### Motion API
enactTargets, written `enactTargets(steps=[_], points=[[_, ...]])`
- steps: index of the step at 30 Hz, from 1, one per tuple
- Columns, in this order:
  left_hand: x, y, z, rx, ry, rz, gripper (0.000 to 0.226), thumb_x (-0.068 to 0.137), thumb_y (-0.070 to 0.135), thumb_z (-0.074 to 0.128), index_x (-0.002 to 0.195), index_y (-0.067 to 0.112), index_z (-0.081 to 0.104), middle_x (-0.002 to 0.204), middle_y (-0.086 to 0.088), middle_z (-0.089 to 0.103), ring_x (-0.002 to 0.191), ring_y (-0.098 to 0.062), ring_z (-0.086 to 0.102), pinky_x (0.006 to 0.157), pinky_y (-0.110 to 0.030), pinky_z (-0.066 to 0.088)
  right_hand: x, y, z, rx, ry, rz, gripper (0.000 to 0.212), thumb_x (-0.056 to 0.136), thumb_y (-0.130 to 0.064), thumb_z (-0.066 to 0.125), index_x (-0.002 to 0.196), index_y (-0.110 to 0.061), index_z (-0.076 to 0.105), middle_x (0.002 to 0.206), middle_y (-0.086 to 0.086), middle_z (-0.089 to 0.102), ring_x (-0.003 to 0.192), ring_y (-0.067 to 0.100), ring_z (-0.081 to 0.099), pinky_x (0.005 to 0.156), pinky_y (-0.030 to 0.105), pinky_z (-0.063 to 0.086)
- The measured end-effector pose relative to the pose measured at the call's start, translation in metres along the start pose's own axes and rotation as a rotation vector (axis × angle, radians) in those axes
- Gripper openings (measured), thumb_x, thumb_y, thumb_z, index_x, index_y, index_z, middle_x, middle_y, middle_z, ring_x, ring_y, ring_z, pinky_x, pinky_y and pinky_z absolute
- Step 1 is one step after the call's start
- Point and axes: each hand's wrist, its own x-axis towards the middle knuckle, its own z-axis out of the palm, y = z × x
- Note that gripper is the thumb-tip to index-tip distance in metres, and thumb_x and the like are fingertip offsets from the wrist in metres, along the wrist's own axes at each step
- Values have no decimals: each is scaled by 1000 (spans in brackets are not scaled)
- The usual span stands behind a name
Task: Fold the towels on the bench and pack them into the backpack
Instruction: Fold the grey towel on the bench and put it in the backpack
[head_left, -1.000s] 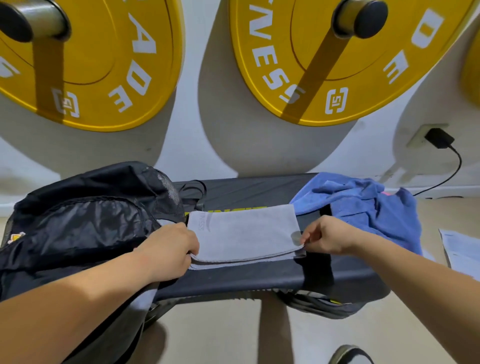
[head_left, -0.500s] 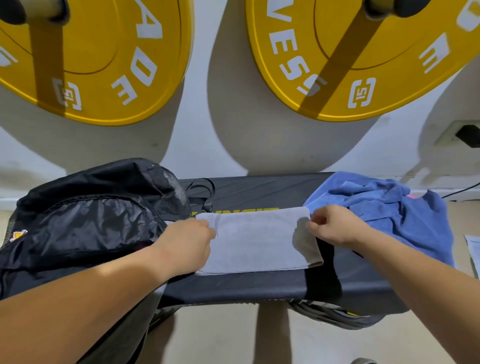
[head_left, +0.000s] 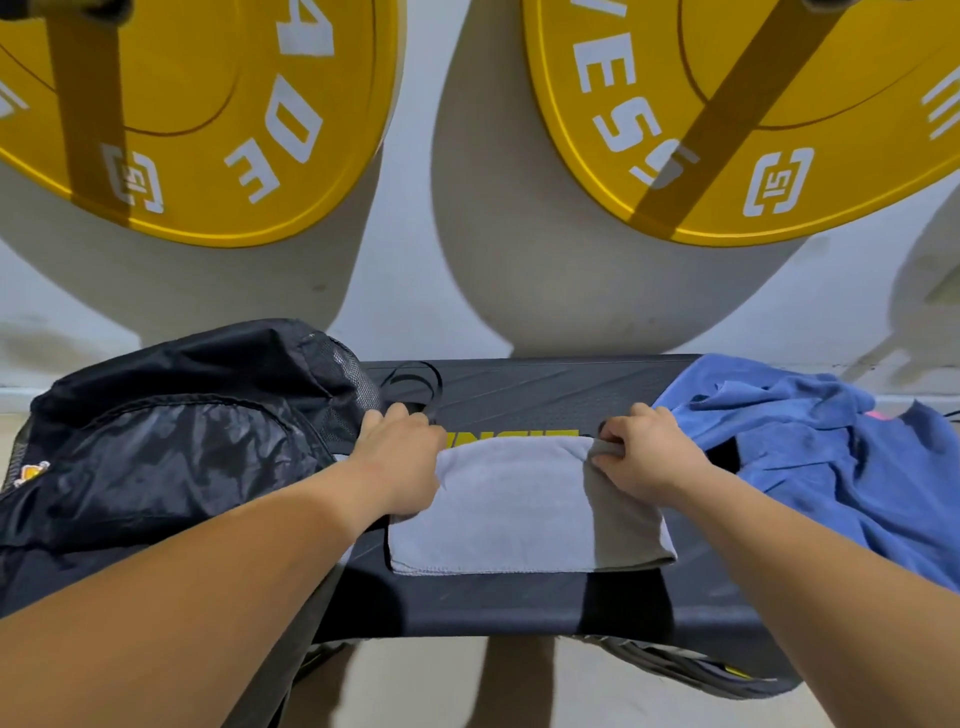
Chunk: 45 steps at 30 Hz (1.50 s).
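Observation:
A folded grey towel (head_left: 524, 509) lies flat in the middle of the black bench (head_left: 519, 603). My left hand (head_left: 400, 462) holds the towel's far left corner, its fingers curled over the edge. At the far right corner my right hand (head_left: 644, 457) pinches the towel's edge. The black backpack (head_left: 171, 441) lies on the bench's left end, touching my left forearm. A crumpled blue towel (head_left: 831, 457) is heaped on the right end, just beyond my right hand.
Two yellow weight plates (head_left: 197, 119) (head_left: 737, 114) hang on the white wall right behind the bench. A black strap loop (head_left: 415, 384) lies by the backpack. Beige floor (head_left: 467, 686) shows below the bench's front edge, with a dark item (head_left: 691, 670) under its right side.
Both hands have carried the near edge of the grey towel away from me to its far edge, so the towel now lies folded with my hands at its far corners.

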Motion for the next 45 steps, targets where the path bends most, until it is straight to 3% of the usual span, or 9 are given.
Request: enactTargets(steps=[4, 8, 11, 15, 21, 27, 34, 40, 45], points=[[2, -6, -16, -232, -66, -62, 18, 75, 27, 63, 73, 23, 46, 82, 7, 52, 86, -23, 51, 79, -34, 35, -9, -1, -19, 223, 73, -22, 8, 87, -28, 64, 84, -21, 67, 86, -6, 54, 87, 20, 50, 72, 32, 45], [8, -6, -36, -790, 85, -251, 7, 72, 18, 64, 73, 17, 58, 73, 3, 63, 71, -20, 59, 58, -25, 42, -25, 6, -35, 766, -138, 222, 15, 87, -17, 68, 80, -9, 58, 70, 3, 60, 62, 19, 55, 55, 30, 45], [24, -6, -46, -951, 204, -318, 11, 76, 9, 63, 87, 12, 64, 81, -1, 67, 75, -22, 61, 64, -28, 46, -42, 12, -39, 1016, -347, 395, 8, 95, -12, 65, 95, -6, 61, 79, 13, 67, 65, 25, 67, 60, 39, 61], [61, -4, -74, -748, 284, -200, 29, 88, 12, 65, 116, 19, 63, 110, -7, 69, 103, -30, 65, 87, -32, 51, -53, 8, -36, 1172, -647, 446, 24, 103, -17, 56, 115, 2, 64, 91, 16, 76, 73, 29, 76, 63, 40, 63], [80, 34, -94, -592, 367, -66, 53, 93, 12, 60, 144, 22, 50, 133, -3, 62, 121, -27, 59, 103, -42, 49, -65, -4, -10, 812, -787, 441, 25, 101, -27, 51, 94, -2, 52, 82, 23, 72, 62, 31, 71, 53, 35, 59], [-4, 71, -34, -480, 148, 202, 24, 90, 29, 62, 112, 23, 70, 117, 3, 67, 104, -20, 65, 94, -34, 52, -72, -11, -11, 446, -657, 352, 32, 95, -33, 50, 95, -3, 62, 67, 16, 69, 46, 26, 61, 51, 30, 55], [-80, 100, 5, -85, -74, 426, 27, 93, 40, 55, 104, 16, 58, 113, -4, 51, 104, -26, 50, 81, -46, 52, -84, -19, -22, 299, -817, 265, 19, 85, -24, 45, 84, -11, 58, 65, 11, 69, 47, 25, 56, 59, 29, 50], [-91, 92, 27, 25, 27, 435, 17, 84, 7, 53, 98, 13, 60, 114, -5, 51, 104, -29, 52, 72, -45, 51, -99, -30, -18, -155, -268, -119, 26, 91, -47, 50, 89, -22, 54, 93, 0, 59, 82, 28, 56, 73, 34, 46], [-93, 101, 21, 27, 39, 314, 19, 90, 11, 48, 105, 12, 59, 115, -7, 49, 108, -28, 48, 73, -37, 35, -110, -40, 6, -72, -254, -389, 40, 86, -62, 60, 94, -25, 48, 105, -2, 54, 99, 22, 54, 80, 38, 50]])
